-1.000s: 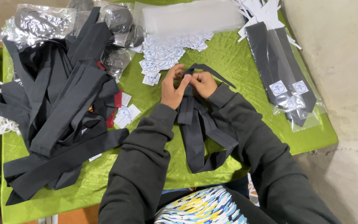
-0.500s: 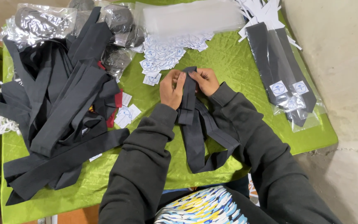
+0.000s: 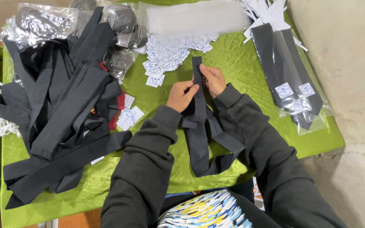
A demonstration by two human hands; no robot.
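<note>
My left hand [image 3: 181, 95] and right hand [image 3: 213, 79] each pinch the narrow upper end of a dark necktie [image 3: 200, 126], one on either edge. The necktie lies on the green worktop [image 3: 241, 67]. Beyond the necktie lie round white labels [image 3: 167, 52]; left of it, a pile of dark neckties [image 3: 60, 109]; right of it, bagged neckties [image 3: 290, 84].

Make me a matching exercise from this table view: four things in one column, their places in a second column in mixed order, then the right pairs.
Things
1. dark fabric necktie held in both hands
2. heap of loose dark neckties
3. dark neckties sealed in clear plastic sleeves
4. pile of small white square labels with round blue marks

Places
A. far right of the green cloth
B. left side of the table
C. middle, between the left hand and right hand
D. just beyond the hands, toward the far edge

Pairs: 1-C, 2-B, 3-A, 4-D
</note>
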